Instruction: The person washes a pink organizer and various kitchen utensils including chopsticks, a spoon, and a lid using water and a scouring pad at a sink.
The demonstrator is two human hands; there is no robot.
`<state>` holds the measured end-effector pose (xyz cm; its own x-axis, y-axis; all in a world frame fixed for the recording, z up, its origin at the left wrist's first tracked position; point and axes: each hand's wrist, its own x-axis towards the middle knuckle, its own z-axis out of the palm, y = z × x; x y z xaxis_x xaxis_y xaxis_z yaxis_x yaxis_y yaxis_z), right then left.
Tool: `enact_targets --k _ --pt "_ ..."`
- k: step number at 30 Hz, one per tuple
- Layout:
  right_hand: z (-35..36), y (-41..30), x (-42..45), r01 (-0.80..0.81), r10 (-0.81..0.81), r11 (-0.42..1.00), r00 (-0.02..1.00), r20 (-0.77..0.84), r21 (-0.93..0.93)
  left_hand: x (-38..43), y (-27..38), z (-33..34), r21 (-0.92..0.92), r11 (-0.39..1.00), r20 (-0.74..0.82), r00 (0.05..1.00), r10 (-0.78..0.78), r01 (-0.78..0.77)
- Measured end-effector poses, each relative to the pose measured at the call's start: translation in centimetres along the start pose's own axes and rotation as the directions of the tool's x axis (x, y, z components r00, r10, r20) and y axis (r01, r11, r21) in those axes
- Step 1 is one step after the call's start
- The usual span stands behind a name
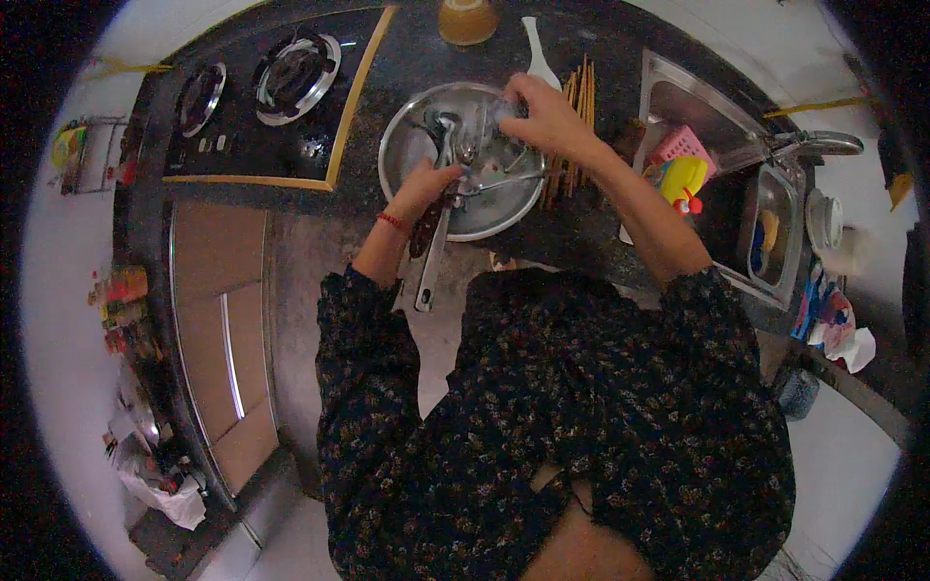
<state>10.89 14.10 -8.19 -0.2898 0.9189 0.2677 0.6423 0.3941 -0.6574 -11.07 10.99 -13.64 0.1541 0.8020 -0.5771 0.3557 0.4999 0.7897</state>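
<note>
A round stainless steel basin [498, 218] stands on the dark counter before me, with several spoons and other metal utensils in it. Over its left side is my left hand [421, 190], its fingers at the utensils; whether it grips one is unclear. A long-handled metal utensil [433, 265] sticks out over the near rim. My right hand [541, 116] is above the basin's right side, thumb and fingers curved around something blurred and pale that I cannot make out. Wooden chopsticks [585, 102] lie just right of the basin, and a white plastic rice paddle [536, 51] lies behind my right hand.
A black gas hob [251, 156] is at the left. Beyond the basin stands a yellowish-brown bowl [467, 22]. On the right is a steel sink [774, 272] with a tap [828, 141], a pink plastic basket [681, 147] and a yellow bottle [683, 179] beside it.
</note>
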Motion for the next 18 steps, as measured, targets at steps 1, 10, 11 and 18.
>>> enact_targets --k 1,10,11,18 --pt "0.0 -0.3 -0.5 -0.053 0.051 0.998 0.998 0.031 0.045 0.4 -0.7 -0.1 0.092 0.995 -0.023 0.999 0.044 -0.042" --pt "5.7 -1.3 -4.1 0.119 -0.097 0.992 0.934 0.344 -0.043 1.9 -2.6 -0.6 0.703 0.577 0.140 0.876 0.462 -0.416" --pt "5.8 -1.0 -3.7 0.112 -0.082 0.991 0.945 0.316 -0.076 1.4 -2.2 -0.5 0.719 0.532 0.140 0.843 0.519 -0.447" --pt "5.7 -1.8 -3.0 0.106 -0.128 0.986 0.975 0.183 0.129 -1.5 -0.8 -0.9 0.637 0.582 0.137 0.817 0.560 -0.505"
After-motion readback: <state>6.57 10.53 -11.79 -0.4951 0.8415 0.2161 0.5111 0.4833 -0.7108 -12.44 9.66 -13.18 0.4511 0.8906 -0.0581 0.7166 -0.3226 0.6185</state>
